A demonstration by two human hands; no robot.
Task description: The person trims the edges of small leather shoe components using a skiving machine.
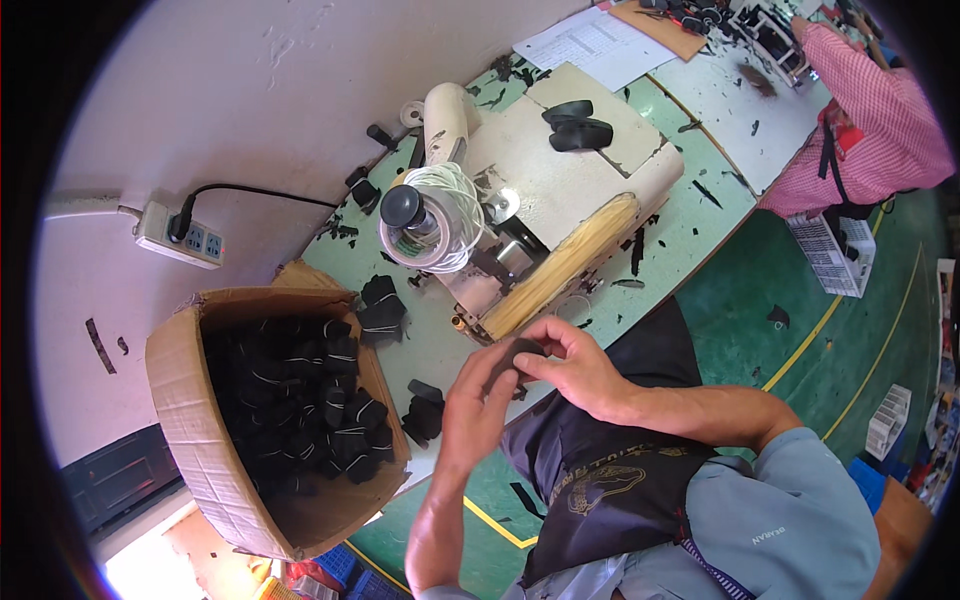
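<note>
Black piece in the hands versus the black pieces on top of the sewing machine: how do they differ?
The black piece is pinched between the left hand and right hand, lifted off the green table; the black pieces on the machine lie untouched on its flat top. The held one is single and mostly hidden by fingers; the others form a small, fully visible stack. Both look dark and of similar material.

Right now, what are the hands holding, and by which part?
Both hands, left hand and right hand, pinch a small black fabric piece by its edges.
</note>
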